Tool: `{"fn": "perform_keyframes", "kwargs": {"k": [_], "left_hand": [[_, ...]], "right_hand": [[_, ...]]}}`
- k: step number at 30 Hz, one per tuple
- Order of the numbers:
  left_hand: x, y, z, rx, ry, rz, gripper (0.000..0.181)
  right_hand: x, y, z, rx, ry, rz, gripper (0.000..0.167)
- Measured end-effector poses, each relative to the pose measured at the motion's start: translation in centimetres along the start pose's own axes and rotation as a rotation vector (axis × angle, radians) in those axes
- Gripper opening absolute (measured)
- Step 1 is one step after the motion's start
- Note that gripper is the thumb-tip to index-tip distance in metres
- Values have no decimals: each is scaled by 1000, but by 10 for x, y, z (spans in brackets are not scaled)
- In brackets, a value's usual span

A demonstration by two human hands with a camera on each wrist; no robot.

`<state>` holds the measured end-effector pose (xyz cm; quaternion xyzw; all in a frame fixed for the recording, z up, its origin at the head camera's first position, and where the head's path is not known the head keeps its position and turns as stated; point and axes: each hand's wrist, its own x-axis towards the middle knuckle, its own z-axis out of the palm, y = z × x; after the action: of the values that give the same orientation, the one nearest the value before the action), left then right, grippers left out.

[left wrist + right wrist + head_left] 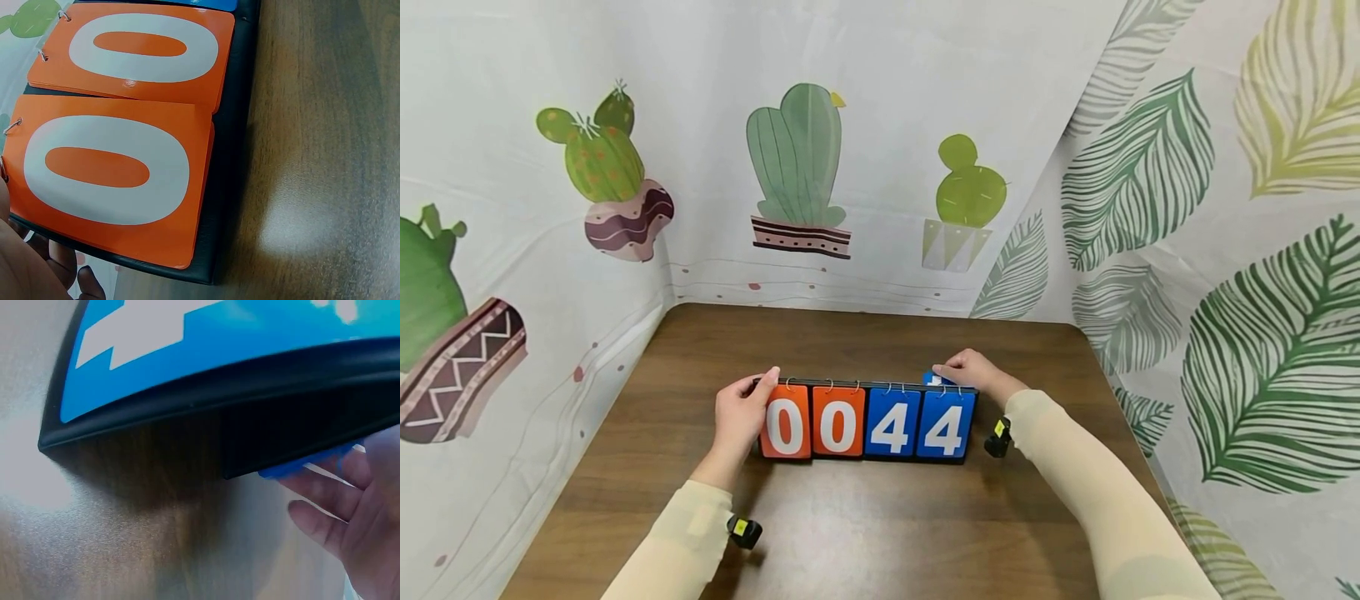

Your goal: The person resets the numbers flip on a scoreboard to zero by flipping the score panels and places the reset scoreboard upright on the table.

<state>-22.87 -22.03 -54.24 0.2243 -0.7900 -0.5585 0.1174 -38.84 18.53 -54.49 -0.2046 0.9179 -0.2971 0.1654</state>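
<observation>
A black tabletop flip scoreboard (838, 457) stands on the table, showing orange cards (838, 422) with 0 and 0 and blue cards (892, 423) with 4 and 4. My left hand (741, 417) grips its upper left corner, thumb in front and fingers behind. In the left wrist view, metal rings hold the orange cards (106, 169). Behind the board's right half, my right hand (981, 371) pinches a blue number card (936, 378) that is flipped over the top. The right wrist view shows those fingers (322, 487) at the card's edge, partly hidden by the stand.
The brown wooden table (880, 525) stretches around the scoreboard. White cloth with cactus and leaf prints (887, 83) hangs behind the table and along its sides. Small black cameras (745, 532) sit at both wrists.
</observation>
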Motion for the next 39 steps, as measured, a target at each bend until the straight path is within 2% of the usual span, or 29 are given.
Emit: {"fn": "perform_keyframes", "kwargs": {"k": [6, 9, 14, 19, 24, 31, 34, 39], "left_hand": [[0, -1, 0, -5, 3, -1, 69], [0, -2, 1, -9, 11, 9, 68], [3, -5, 3, -13, 28, 34, 64], [4, -6, 3, -14, 19, 31, 65], [5, -8, 3, -29, 15, 27, 66], [6, -9, 3, -18, 19, 27, 66], [5, -9, 3, -18, 18, 23, 67], [5, -8, 3, -16, 7, 4, 69]], "right_hand": [[-5, 2, -12, 172, 28, 89, 24], [-7, 2, -21, 240, 39, 145, 24], [-11, -1, -37, 337, 39, 190, 28], [-10, -4, -52, 535, 43, 211, 25], [-14, -12, -64, 733, 28, 198, 32], [-25, -30, -74, 943, -60, 135, 50], [-32, -37, -77, 986, -73, 101, 45], [-49, -49, -83, 1023, -77, -3, 22]]}}
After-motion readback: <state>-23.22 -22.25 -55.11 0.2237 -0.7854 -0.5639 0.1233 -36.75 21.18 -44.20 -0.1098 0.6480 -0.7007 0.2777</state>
